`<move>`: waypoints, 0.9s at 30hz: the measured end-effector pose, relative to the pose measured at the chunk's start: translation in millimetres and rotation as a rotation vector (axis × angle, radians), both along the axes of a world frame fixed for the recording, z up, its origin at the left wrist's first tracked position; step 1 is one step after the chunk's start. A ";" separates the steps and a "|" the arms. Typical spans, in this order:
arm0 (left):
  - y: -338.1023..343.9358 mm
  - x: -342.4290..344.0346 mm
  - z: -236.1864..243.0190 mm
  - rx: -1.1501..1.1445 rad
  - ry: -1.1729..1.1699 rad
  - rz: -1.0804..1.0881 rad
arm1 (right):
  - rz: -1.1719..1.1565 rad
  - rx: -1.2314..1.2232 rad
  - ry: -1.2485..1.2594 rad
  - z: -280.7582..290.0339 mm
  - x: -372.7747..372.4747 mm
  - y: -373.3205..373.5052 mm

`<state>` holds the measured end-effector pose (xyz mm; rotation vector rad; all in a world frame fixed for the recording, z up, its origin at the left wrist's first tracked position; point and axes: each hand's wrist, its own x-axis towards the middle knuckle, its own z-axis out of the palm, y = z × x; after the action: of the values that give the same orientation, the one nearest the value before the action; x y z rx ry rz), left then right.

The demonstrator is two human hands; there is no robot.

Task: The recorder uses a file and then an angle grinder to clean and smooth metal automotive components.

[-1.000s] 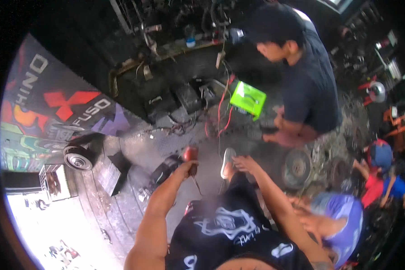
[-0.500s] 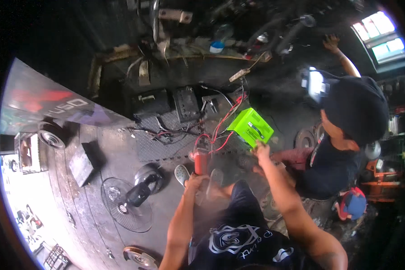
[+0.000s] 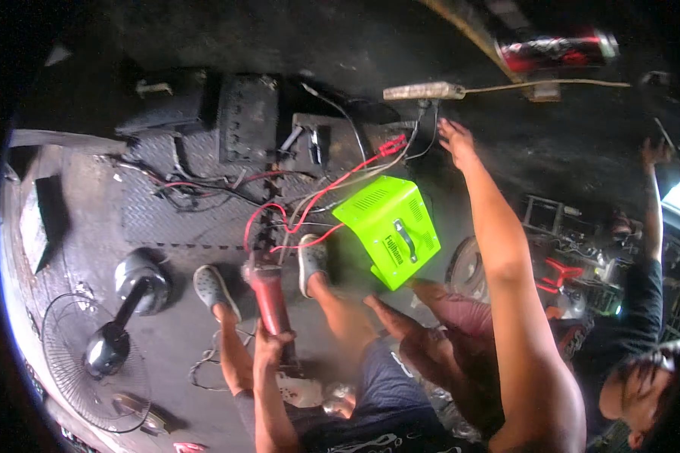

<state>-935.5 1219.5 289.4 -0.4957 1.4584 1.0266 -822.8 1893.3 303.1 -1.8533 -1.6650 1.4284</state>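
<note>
My left hand (image 3: 270, 343) is closed round the body of a red angle grinder (image 3: 269, 302), held low in front of my legs. My right arm reaches far forward, and my right hand (image 3: 455, 142) has its fingers stretched out, with nothing seen in it. Just beyond those fingers lies a pale power strip (image 3: 425, 91) with plugs and dark cords. A bright green metal box (image 3: 400, 234) with a black carry handle stands on the floor between my hands. Red and grey cables run beside it, one ending in a red clamp (image 3: 392, 146).
Black batteries (image 3: 247, 117) stand at the far side of a dark textured floor mat (image 3: 196, 223). A pedestal fan (image 3: 102, 355) lies at the left. A co-worker (image 3: 619, 332) is close on my right, one arm stretched forward. A round metal wheel (image 3: 467, 264) sits behind the green box.
My right hand has left the green box and moved forward to near the power strip, its fingers now extended. My left hand keeps the grinder. The view has shifted.
</note>
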 end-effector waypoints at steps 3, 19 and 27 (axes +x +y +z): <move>15.3 8.8 -3.3 0.037 -0.044 0.092 | 0.224 -0.172 0.033 -12.8 -5.7 16.1; 50.0 11.9 -8.1 0.074 -0.115 0.059 | 0.367 -0.029 0.116 -24.2 -35.5 16.0; 43.3 3.9 -16.5 -0.006 -0.093 -0.015 | 0.354 0.033 0.199 -8.1 -65.2 19.5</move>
<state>-931.6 1262.7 272.8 -0.5292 1.3815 0.9746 -888.0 1912.8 295.0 -1.3932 -1.9658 1.6436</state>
